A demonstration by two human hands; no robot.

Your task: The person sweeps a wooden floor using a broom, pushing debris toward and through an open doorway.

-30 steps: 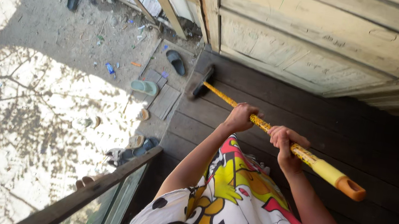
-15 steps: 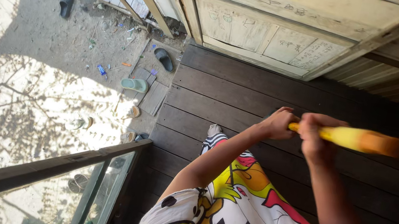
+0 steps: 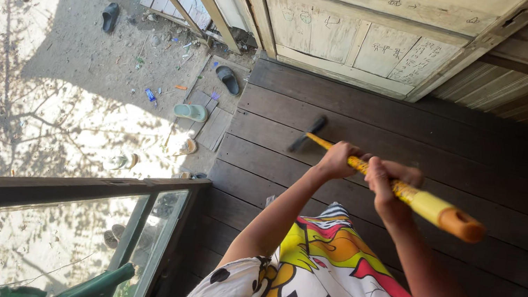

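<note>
Left hand: the left hand (image 3: 338, 160) is clenched around the broom handle (image 3: 373, 175), lower on the shaft, on the side toward the broom head; the fingers wrap the shaft fully.
Right hand: the right hand (image 3: 387, 183) is clenched around the same handle just beside the left hand, higher on the shaft, nearer the plain yellow section and the orange end cap (image 3: 462, 225).
Broom: a long yellow patterned handle runs on a slant across the deck, from the orange cap out past the right hand down to a dark broom head (image 3: 307, 133).
Broom head: it sits on the dark wooden deck (image 3: 486, 170), near the deck's edge toward the sandy yard and a little way out from the door; whether the bristles press the boards I cannot tell.
Deck: dark planks run along the pale wooden door (image 3: 365, 44), which closes off the deck's far edge.
Railing: a dark wooden rail (image 3: 52, 193) borders the deck's near edge on the yard side, with a green plastic chair (image 3: 93, 291) beyond it at the bottom corner.
Yard: sandy ground (image 3: 59, 102) with tree shadows, scattered litter and loose footwear, among them a green slipper (image 3: 190, 112) and a dark sandal (image 3: 227, 80) by some flat boards just off the deck's edge.
Clothing: the person wears a bright cartoon-print garment (image 3: 327, 286) in red, yellow and white.
</note>
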